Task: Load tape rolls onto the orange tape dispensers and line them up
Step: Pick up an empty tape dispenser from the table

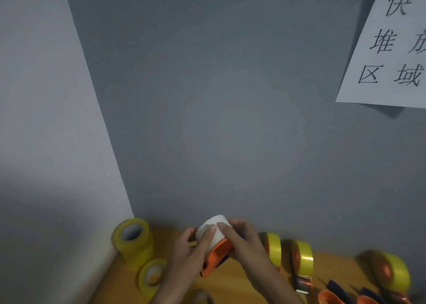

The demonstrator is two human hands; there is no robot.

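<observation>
A white tape roll [208, 228] sits on an orange tape dispenser [217, 256], held up over the wooden table [244, 287] near the grey wall. My left hand [192, 249] grips the dispenser and roll from the left, its fingers lying across the roll. My right hand [242, 240] wraps round the roll and dispenser from the right. To the right stand three dispensers loaded with yellow tape: one [273, 248], a second [302, 261] and a blurred third [391, 272]. Loose yellow rolls are stacked at the left [133, 239], with one more [153, 275] in front.
Empty orange dispensers with dark parts [334, 295] lie at the bottom right edge. A grey wall rises right behind the table, a lighter wall stands at the left, and a paper sign [391, 45] with printed characters hangs at the upper right.
</observation>
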